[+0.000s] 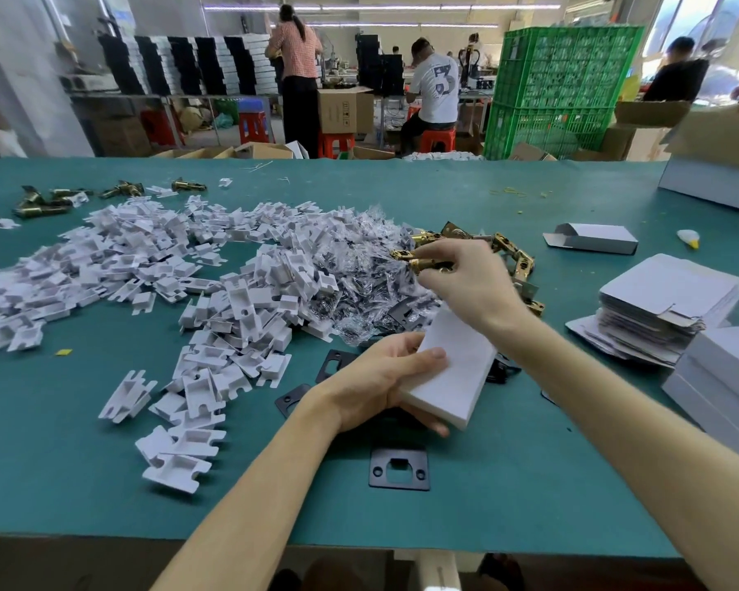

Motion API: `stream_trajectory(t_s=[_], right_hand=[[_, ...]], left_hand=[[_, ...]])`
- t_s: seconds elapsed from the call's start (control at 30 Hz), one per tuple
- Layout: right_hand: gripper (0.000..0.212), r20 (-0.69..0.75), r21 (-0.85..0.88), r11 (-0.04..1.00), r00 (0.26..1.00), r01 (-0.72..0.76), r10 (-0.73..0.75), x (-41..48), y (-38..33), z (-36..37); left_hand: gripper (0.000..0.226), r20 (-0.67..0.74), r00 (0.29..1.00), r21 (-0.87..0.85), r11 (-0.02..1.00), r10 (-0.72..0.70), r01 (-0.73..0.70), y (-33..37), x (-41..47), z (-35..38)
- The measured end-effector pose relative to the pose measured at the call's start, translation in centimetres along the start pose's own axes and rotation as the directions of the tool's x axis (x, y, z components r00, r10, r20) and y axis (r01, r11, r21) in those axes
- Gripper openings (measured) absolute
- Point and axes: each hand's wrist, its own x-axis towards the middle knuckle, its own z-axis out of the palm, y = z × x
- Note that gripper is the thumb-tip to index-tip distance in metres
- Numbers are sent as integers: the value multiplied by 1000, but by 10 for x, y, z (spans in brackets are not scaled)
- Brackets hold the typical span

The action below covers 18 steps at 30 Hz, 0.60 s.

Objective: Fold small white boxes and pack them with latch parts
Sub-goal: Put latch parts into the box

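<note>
My left hand [380, 381] grips a folded small white box [453, 368] just above the green table, thumb on its top face. Beyond it, my right hand [466, 279] pinches a brass latch part [419, 260] at the edge of a pile of brass latches [517, 258]. Clear bags of small hardware [368, 275] lie heaped left of that hand. Black strike plates [399, 469] lie flat on the table under and near my left hand.
A wide heap of white plastic inserts [188, 292] covers the left of the green table [82, 484]. A stack of flat unfolded boxes [658, 309] and finished white boxes [722, 377] sit at right, one folded box [594, 238] behind them. People work at benches in the background.
</note>
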Motion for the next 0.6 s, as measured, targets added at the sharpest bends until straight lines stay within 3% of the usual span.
stream_trajectory(t_s=[0.1,0.23,0.33,0.4,0.5,0.6], right_hand=[[33,111,-101,990,990,98,-87,-6,-14,36],[44,308,-144,960,932,242,-188,-5,-36,93],[56,408,-231,911,884,343,-229,4,-50,129],[51,470,-298,884,861,361,-194,8,-55,146],[30,446,-368,845,871,389,-207,10,-55,158],[30,350,-343,859,900,381,-259,10,-55,159]], left_hand=[[45,-24,999,17,999,30,-29,1,-2,1],[24,-101,994,70,997,53,-46,-8,-5,-3],[33,-121,989,218,974,90,-62,-6,-3,-4],[40,-161,978,169,980,129,-102,-1,2,0],[50,-266,960,33,996,84,-78,1,8,5],[51,-299,950,0,996,88,-92,2,11,3]])
